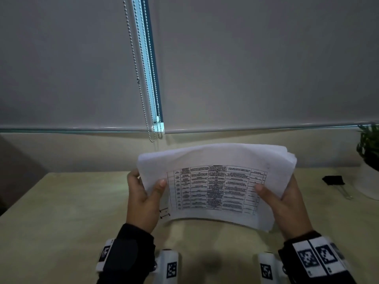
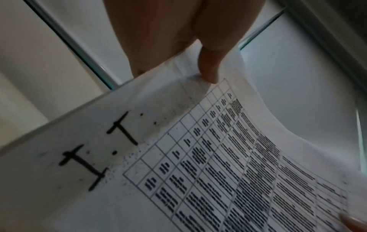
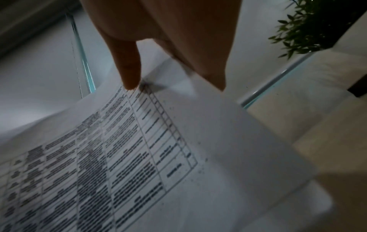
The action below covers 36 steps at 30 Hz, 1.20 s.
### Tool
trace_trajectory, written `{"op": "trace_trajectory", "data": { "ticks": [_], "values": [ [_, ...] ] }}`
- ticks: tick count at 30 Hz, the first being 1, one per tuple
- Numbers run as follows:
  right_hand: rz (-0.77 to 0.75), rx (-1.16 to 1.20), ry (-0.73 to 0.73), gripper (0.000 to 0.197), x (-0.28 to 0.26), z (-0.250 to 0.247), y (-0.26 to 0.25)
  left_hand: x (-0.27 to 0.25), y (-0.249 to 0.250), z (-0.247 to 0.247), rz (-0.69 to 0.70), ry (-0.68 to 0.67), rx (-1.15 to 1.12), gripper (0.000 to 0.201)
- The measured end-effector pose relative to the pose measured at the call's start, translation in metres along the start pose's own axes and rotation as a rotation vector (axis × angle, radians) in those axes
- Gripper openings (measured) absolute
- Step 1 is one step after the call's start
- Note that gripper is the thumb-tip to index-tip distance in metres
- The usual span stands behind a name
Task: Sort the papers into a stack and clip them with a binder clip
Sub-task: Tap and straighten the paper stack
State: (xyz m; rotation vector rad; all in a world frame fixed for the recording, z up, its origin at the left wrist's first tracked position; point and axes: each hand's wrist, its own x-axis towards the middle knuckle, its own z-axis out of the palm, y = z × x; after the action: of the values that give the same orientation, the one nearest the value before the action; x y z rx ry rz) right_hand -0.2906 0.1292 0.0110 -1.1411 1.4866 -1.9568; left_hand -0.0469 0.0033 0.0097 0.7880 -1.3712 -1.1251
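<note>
A stack of white papers [image 1: 217,181] with a printed table on the top sheet is held up above the table, bowed upward in the middle. My left hand [image 1: 143,193] grips its left edge, thumb on top and fingers behind. My right hand [image 1: 287,197] grips the right edge the same way. The left wrist view shows the printed sheet [image 2: 198,157] under my thumb [image 2: 208,69]; the right wrist view shows the sheet [image 3: 158,149] under my thumb [image 3: 129,70]. A black binder clip [image 1: 333,179] lies on the table at the far right, away from both hands.
A light wooden table [image 1: 61,222] spreads below the papers. A potted green plant [image 1: 369,144] in a white pot stands at the right edge beside the clip. Grey roller blinds with bead chains [image 1: 143,78] hang behind the table.
</note>
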Motion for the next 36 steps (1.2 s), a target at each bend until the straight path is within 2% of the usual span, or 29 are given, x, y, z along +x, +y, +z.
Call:
{"op": "trace_trajectory", "data": {
  "ticks": [3, 6, 10, 11, 13, 15, 17, 18, 19, 20, 23, 25, 28, 32, 36],
  "values": [
    [-0.018, 0.001, -0.034, 0.055, 0.0, -0.005, 0.003, 0.003, -0.005, -0.011, -0.028, -0.054, -0.026, 0.051],
    [-0.101, -0.049, -0.006, 0.054, -0.001, 0.002, -0.002, 0.003, -0.005, -0.011, 0.022, -0.08, -0.017, 0.032],
    [-0.21, -0.057, -0.063, 0.043, 0.002, -0.003, -0.018, 0.012, 0.015, -0.016, 0.139, -0.038, -0.14, 0.027],
    [-0.195, -0.061, -0.118, 0.044, 0.003, -0.006, -0.022, 0.015, 0.02, -0.02, 0.167, -0.023, -0.172, 0.033],
    [-0.099, -0.064, -0.21, 0.037, 0.003, -0.01, -0.025, 0.02, 0.031, -0.03, 0.182, -0.017, -0.181, 0.058],
    [-0.003, -0.105, -0.268, 0.037, 0.0, -0.013, -0.019, 0.021, 0.041, -0.036, 0.172, -0.022, -0.197, 0.058],
    [0.073, -0.122, -0.29, 0.014, -0.003, -0.014, -0.016, 0.021, 0.045, -0.034, 0.164, -0.029, -0.191, 0.053],
    [0.068, -0.122, -0.298, 0.027, -0.005, -0.015, -0.013, 0.02, 0.045, -0.031, 0.17, -0.018, -0.181, 0.051],
    [0.052, -0.155, -0.32, 0.049, -0.007, -0.016, -0.01, 0.019, 0.046, -0.027, 0.176, -0.007, -0.17, 0.049],
    [0.052, -0.163, -0.289, 0.058, -0.007, -0.015, -0.011, 0.018, 0.044, -0.024, 0.174, 0.008, -0.157, 0.046],
    [0.024, -0.077, -0.176, 0.032, -0.005, -0.01, -0.015, 0.013, 0.036, -0.009, 0.159, 0.026, -0.091, 0.029],
    [0.001, -0.073, -0.031, 0.03, -0.002, -0.007, -0.014, 0.008, 0.028, 0.002, 0.158, 0.039, -0.056, 0.031],
    [0.018, -0.139, 0.099, 0.035, -0.004, 0.002, -0.009, -0.006, 0.014, 0.023, 0.126, 0.08, -0.035, 0.031],
    [0.061, -0.145, 0.115, 0.042, -0.013, 0.015, -0.005, -0.019, -0.002, 0.038, 0.064, 0.026, 0.02, 0.03],
    [0.075, -0.059, 0.157, 0.05, -0.011, 0.011, -0.015, -0.012, -0.005, 0.024, 0.037, 0.054, 0.002, 0.034]
  ]
}}
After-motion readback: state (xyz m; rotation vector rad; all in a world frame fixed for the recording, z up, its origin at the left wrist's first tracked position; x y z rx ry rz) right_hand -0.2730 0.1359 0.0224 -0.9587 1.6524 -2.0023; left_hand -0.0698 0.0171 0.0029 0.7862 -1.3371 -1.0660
